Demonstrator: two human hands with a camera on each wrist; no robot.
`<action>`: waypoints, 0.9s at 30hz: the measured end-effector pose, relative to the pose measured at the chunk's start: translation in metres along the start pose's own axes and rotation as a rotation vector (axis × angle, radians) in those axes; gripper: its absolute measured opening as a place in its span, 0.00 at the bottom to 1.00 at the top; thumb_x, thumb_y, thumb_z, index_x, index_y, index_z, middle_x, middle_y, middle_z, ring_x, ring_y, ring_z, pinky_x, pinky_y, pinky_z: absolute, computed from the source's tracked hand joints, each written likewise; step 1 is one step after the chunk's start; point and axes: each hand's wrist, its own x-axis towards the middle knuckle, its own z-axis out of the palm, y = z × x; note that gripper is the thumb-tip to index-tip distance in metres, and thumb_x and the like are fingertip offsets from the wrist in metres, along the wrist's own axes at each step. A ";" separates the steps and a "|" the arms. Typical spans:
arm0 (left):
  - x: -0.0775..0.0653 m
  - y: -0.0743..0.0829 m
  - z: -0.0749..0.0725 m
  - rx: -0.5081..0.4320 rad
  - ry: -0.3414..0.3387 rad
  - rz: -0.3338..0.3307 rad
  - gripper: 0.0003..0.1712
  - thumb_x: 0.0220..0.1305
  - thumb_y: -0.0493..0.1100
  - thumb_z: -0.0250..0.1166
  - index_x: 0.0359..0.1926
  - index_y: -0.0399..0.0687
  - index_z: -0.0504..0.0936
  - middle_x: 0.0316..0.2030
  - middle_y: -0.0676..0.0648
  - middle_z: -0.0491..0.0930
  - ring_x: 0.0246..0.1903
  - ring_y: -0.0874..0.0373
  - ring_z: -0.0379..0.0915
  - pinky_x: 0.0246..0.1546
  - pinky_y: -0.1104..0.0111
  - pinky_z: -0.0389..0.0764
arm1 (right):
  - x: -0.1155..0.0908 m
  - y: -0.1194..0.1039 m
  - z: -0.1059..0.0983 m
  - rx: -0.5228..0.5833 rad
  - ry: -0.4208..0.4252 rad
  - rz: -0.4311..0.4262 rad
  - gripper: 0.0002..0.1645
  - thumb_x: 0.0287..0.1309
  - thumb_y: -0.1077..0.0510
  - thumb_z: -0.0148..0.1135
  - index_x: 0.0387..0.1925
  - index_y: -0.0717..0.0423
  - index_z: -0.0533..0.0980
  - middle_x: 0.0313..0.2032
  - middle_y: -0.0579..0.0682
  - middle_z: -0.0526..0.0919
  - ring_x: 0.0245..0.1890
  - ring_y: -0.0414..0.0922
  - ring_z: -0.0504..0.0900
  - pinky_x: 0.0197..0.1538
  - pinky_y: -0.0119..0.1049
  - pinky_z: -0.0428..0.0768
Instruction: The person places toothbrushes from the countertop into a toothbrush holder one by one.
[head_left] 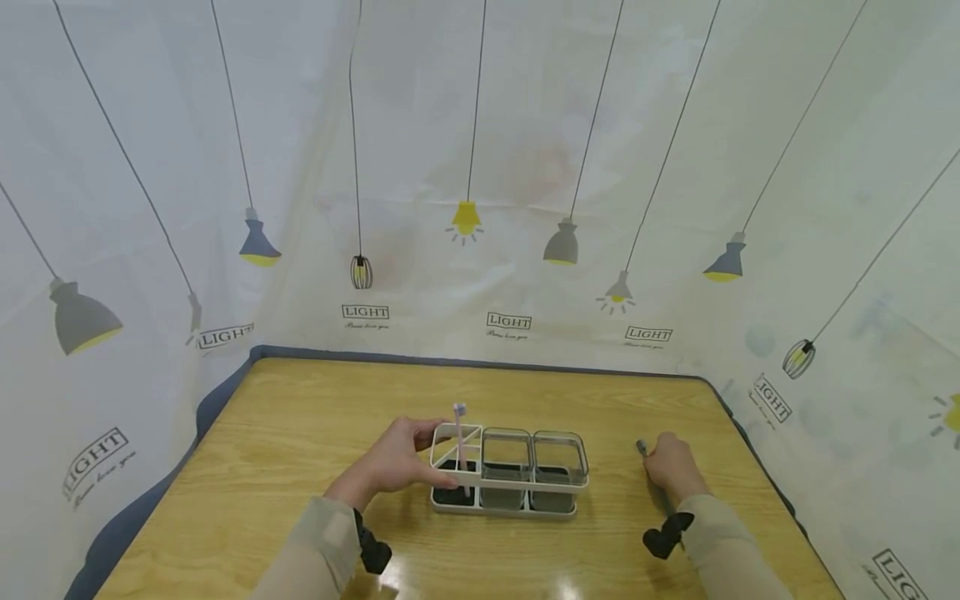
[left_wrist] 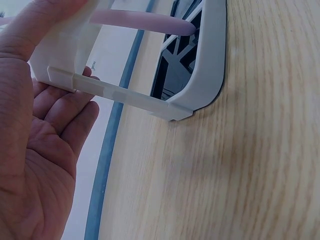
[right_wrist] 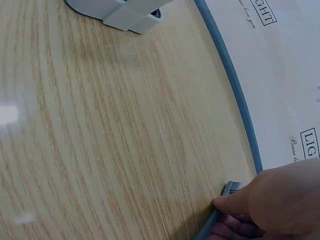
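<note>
A white toothbrush holder (head_left: 517, 482) with a black base stands on the table. My left hand (head_left: 393, 458) grips its upper rim at the left end, thumb in front and fingers behind. In the divided left section a pink toothbrush (head_left: 461, 454) stands upright, bristles up; its handle (left_wrist: 145, 21) reaches down to the base in the left wrist view. Two clear grey cups (head_left: 506, 496) sit side by side in the other sections. To the right of the holder, my right hand (head_left: 671, 467) pinches a dark grey toothbrush (right_wrist: 206, 227) just below its bristled head, low over the table.
The wooden table (head_left: 322, 400) has a blue-grey edge strip at the back and sides. White sheeting (head_left: 420, 125) printed with hanging lamps surrounds it on the far side, left and right. A black wrist mount (head_left: 372, 546) shows below the left hand.
</note>
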 end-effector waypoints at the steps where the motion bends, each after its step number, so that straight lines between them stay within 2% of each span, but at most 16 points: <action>1: 0.000 0.000 0.000 0.001 0.001 0.000 0.53 0.47 0.50 0.89 0.73 0.42 0.76 0.66 0.43 0.79 0.68 0.43 0.73 0.67 0.48 0.74 | -0.001 0.001 0.000 0.016 -0.004 0.004 0.11 0.61 0.71 0.56 0.24 0.63 0.67 0.19 0.48 0.66 0.20 0.45 0.64 0.26 0.37 0.68; 4: 0.000 0.000 0.000 0.004 0.004 0.002 0.53 0.47 0.50 0.89 0.73 0.41 0.76 0.66 0.43 0.80 0.68 0.44 0.73 0.67 0.48 0.74 | -0.002 0.002 -0.001 0.056 -0.019 0.025 0.11 0.63 0.71 0.55 0.26 0.62 0.66 0.18 0.48 0.64 0.19 0.43 0.63 0.25 0.36 0.66; 7: 0.000 0.000 0.000 0.010 0.007 0.001 0.53 0.47 0.50 0.89 0.73 0.41 0.76 0.66 0.43 0.80 0.68 0.44 0.74 0.67 0.48 0.73 | -0.001 0.004 -0.005 0.066 -0.014 0.028 0.07 0.62 0.70 0.57 0.28 0.67 0.69 0.22 0.51 0.71 0.22 0.45 0.69 0.26 0.36 0.71; 13: 0.000 0.000 0.001 0.014 0.005 -0.001 0.54 0.47 0.50 0.89 0.73 0.41 0.76 0.66 0.43 0.79 0.68 0.44 0.73 0.67 0.47 0.73 | 0.003 0.009 -0.013 0.098 -0.017 0.028 0.06 0.59 0.69 0.55 0.32 0.73 0.74 0.23 0.53 0.77 0.22 0.45 0.69 0.26 0.37 0.72; 16: 0.000 0.000 0.001 0.010 0.002 0.003 0.53 0.47 0.50 0.89 0.73 0.41 0.76 0.66 0.43 0.79 0.68 0.43 0.73 0.67 0.46 0.73 | 0.005 0.012 -0.017 0.101 -0.001 0.016 0.09 0.60 0.67 0.55 0.30 0.73 0.76 0.24 0.53 0.80 0.23 0.46 0.72 0.26 0.37 0.73; 18: 0.000 0.000 0.001 0.008 0.001 0.005 0.53 0.47 0.49 0.89 0.73 0.40 0.76 0.66 0.43 0.79 0.69 0.43 0.73 0.68 0.46 0.73 | 0.006 0.014 -0.018 0.104 0.022 0.006 0.13 0.60 0.66 0.55 0.22 0.68 0.78 0.19 0.50 0.77 0.19 0.44 0.68 0.24 0.36 0.69; 20: 0.000 0.000 0.001 0.013 0.001 0.008 0.53 0.48 0.49 0.89 0.73 0.41 0.76 0.66 0.44 0.79 0.68 0.43 0.73 0.68 0.46 0.73 | 0.007 0.016 -0.020 0.100 0.051 -0.009 0.16 0.62 0.65 0.56 0.21 0.67 0.81 0.18 0.51 0.77 0.18 0.44 0.68 0.24 0.36 0.69; 22: 0.000 0.000 0.001 0.019 0.004 0.012 0.53 0.48 0.50 0.89 0.73 0.41 0.76 0.66 0.43 0.80 0.68 0.43 0.73 0.67 0.46 0.73 | 0.008 0.014 -0.024 0.107 0.078 -0.023 0.16 0.64 0.65 0.57 0.25 0.71 0.84 0.21 0.56 0.82 0.20 0.46 0.73 0.25 0.38 0.74; 25: 0.001 0.000 0.001 0.022 0.003 0.017 0.53 0.48 0.50 0.89 0.73 0.41 0.76 0.65 0.43 0.80 0.68 0.43 0.74 0.67 0.47 0.73 | 0.007 0.007 -0.033 0.112 0.096 -0.033 0.17 0.67 0.64 0.58 0.41 0.79 0.84 0.38 0.70 0.87 0.31 0.54 0.82 0.33 0.45 0.82; 27: 0.001 0.000 0.001 0.018 0.000 0.019 0.53 0.48 0.50 0.88 0.73 0.41 0.76 0.65 0.44 0.80 0.68 0.43 0.73 0.68 0.47 0.73 | 0.005 0.002 -0.039 0.125 0.099 -0.034 0.18 0.69 0.64 0.58 0.47 0.80 0.83 0.45 0.74 0.85 0.37 0.59 0.85 0.38 0.49 0.84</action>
